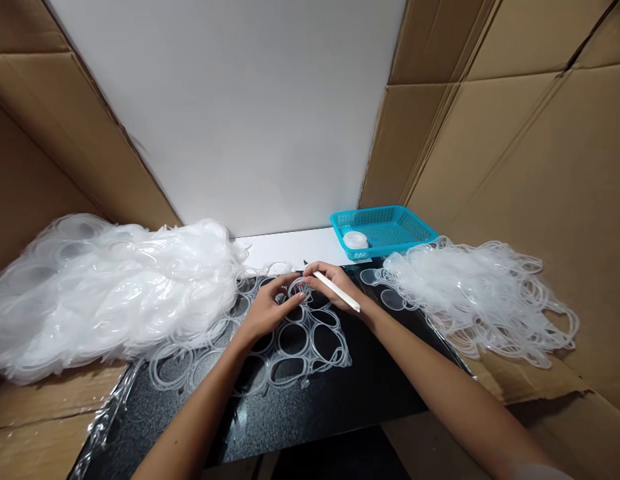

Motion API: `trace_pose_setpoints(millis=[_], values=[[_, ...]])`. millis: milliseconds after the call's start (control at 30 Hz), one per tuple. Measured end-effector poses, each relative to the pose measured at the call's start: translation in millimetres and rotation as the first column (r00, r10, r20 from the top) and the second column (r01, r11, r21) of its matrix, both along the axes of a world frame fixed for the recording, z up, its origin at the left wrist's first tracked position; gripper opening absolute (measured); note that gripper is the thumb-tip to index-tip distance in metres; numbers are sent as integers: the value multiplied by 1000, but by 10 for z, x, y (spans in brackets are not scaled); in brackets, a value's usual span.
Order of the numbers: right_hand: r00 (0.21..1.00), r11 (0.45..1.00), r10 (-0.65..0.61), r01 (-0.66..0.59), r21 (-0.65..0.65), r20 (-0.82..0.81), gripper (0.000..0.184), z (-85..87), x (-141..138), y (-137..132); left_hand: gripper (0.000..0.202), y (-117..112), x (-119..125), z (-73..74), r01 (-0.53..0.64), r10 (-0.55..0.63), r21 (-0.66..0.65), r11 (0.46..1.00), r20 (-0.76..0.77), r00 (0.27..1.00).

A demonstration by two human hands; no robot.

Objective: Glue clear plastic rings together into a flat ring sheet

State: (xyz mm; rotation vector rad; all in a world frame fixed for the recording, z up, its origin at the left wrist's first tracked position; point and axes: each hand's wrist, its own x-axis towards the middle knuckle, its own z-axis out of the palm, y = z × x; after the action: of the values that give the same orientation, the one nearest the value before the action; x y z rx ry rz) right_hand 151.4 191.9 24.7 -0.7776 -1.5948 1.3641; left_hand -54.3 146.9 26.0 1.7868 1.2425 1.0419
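Observation:
A clear plastic sheet of joined rings (310, 347) lies on the black work surface (340, 407). My left hand (267, 310) rests on the sheet's far part, its fingers curled and pinching one ring. My right hand (335, 283) is closed around a thin white knife-like tool (337, 291), whose tip meets the same ring beside the left fingertips.
A big heap of clear plastic sheets (100, 293) lies at the left on cardboard. A pile of loose plastic rings (480, 300) lies at the right. A turquoise basket (385, 230) with a small white tub (356, 240) stands behind. Cardboard walls (515, 147) close in both sides.

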Motion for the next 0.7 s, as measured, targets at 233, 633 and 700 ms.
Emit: trace_pose_setpoints(millis=[233,633,700], values=[[1000,992,-15,14,-122,-9,47,-137,-37,32,37,64,-1,9,53,3,-198,979,272,962],[990,997,69,-73,28,121,41,-124,-52,-49,36,71,6,38,163,-2,-311,936,460,888],[990,996,72,-78,42,119,35,-130,-38,-38,38,66,2,53,169,-16,-296,940,456,890]])
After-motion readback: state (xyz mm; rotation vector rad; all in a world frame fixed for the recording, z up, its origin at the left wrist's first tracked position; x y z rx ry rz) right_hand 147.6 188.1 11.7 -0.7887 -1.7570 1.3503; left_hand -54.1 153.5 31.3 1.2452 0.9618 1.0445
